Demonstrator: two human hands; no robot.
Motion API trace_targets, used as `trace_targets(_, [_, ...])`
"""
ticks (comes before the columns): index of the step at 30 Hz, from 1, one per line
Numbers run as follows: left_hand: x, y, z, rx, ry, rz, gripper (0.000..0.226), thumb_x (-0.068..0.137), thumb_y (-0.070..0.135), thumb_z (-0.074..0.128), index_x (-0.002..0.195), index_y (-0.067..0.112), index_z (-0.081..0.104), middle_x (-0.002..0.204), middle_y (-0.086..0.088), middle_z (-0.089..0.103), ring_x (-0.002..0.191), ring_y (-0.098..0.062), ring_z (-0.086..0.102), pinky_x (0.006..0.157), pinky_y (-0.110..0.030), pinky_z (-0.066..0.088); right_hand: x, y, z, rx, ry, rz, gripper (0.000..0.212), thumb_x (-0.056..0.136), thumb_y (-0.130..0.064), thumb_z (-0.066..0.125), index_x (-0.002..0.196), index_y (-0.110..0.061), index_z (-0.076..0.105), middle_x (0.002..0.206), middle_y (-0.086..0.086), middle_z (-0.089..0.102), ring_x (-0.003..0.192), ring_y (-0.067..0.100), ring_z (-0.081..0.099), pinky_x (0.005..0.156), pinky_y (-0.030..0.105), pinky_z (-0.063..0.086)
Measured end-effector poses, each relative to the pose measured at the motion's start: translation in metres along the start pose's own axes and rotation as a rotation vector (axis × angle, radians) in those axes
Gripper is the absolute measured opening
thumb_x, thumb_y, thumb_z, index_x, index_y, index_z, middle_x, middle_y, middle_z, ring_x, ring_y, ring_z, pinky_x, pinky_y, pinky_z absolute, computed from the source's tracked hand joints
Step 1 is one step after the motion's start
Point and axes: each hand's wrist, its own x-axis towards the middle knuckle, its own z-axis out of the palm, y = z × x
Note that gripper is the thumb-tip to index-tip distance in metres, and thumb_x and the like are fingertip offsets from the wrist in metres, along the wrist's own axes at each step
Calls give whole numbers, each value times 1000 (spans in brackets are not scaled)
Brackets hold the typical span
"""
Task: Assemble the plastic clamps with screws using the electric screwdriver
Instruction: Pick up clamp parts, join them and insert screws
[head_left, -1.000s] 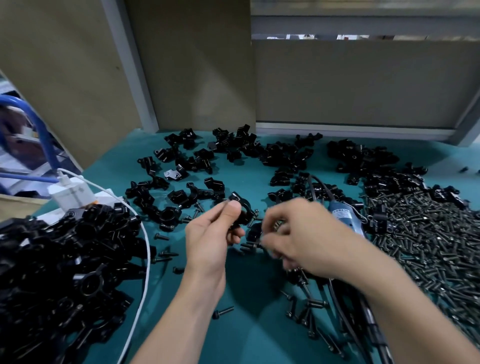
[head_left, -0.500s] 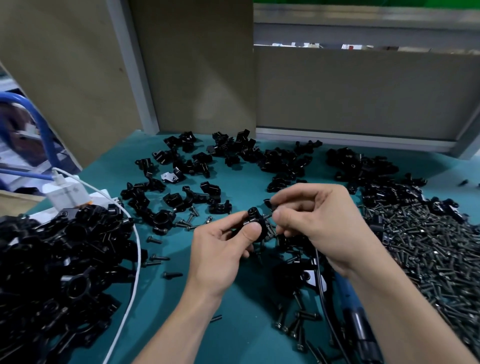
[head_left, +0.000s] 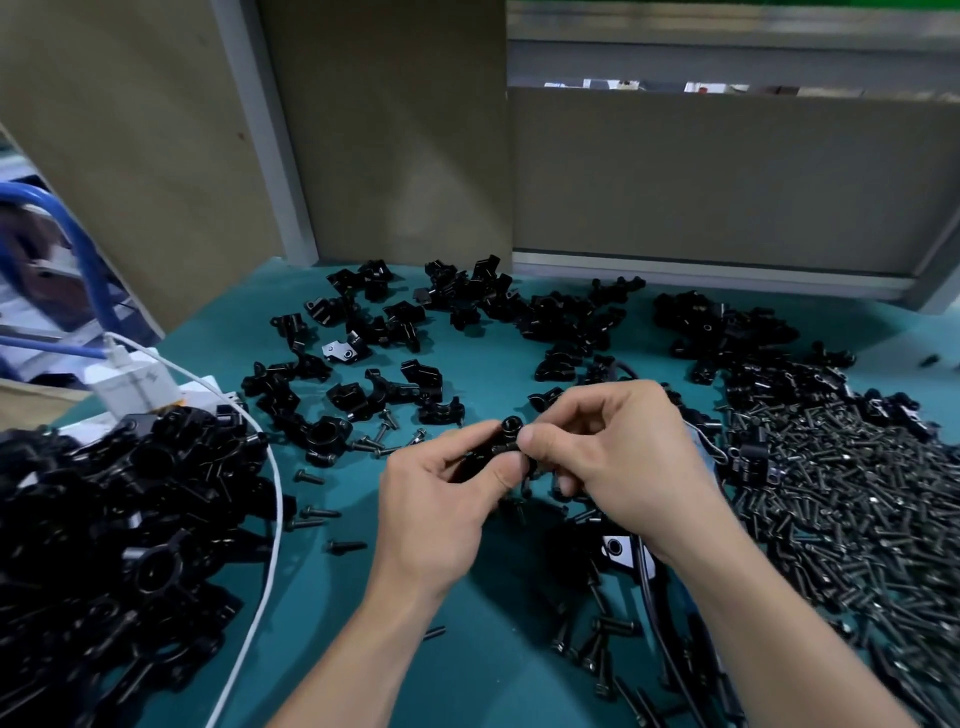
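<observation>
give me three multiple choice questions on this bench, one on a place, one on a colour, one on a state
1. Where does the heap of loose screws lie?
A) on the right
B) on the left
C) at the far back edge

2. What colour is the table top?
A) red
B) teal
C) white

3. What is the left hand doing?
A) lying flat on the table
B) holding the charger
C) pinching the black clamp

Answers:
1 A, the screws spread out beyond the right hand.
2 B, teal shows between the scattered parts.
3 C, its thumb and fingers close on the clamp, which the right hand pinches too.
</observation>
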Motion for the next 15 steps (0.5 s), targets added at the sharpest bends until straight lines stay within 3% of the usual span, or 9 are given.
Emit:
trace_targets(2, [1,1,-2,24,-2,32,43,73,24,90,88,62,75,99,25,77,100,2,73,86,-14,56,-1,0,2,-74,17,-3,23,85,-34,83,68,-21,75,50,3,65,38,9,48,40,21,37])
trace_targets(4, [1,1,-2,6,-35,43,44,76,18,88,94,57,78,101,18,79,101,-4,74,87,-20,58,0,1,5,-125,43,-15,29,87,-38,80,64,-20,72,53,2,65,40,8,47,41,28,40])
trace_targets(8, [-1,5,0,-89,-78,17,31,72,28,84,96,45,82,103,8,80,102,-11,75,87,-22,58,-1,3,12,-227,97,-67,32,90,-43,75,65,-23,68,59,4,64,43,7,43,45,32,42])
trace_targets(12, [2,3,-2,-81,-10,-11,35,75,17,86,86,50,81,97,14,80,97,-2,74,82,-13,56,-1,0,7,-312,-20,-48,19,93,-34,71,75,-30,72,62,-9,70,53,7,65,55,30,57])
trace_targets(15, [3,1,-3,15,12,9,44,76,13,89,84,55,79,101,25,77,102,7,70,86,-8,52,1,-2,2,-328,-70,-31,20,95,-25,67,76,-32,70,63,-11,72,57,6,68,59,29,59])
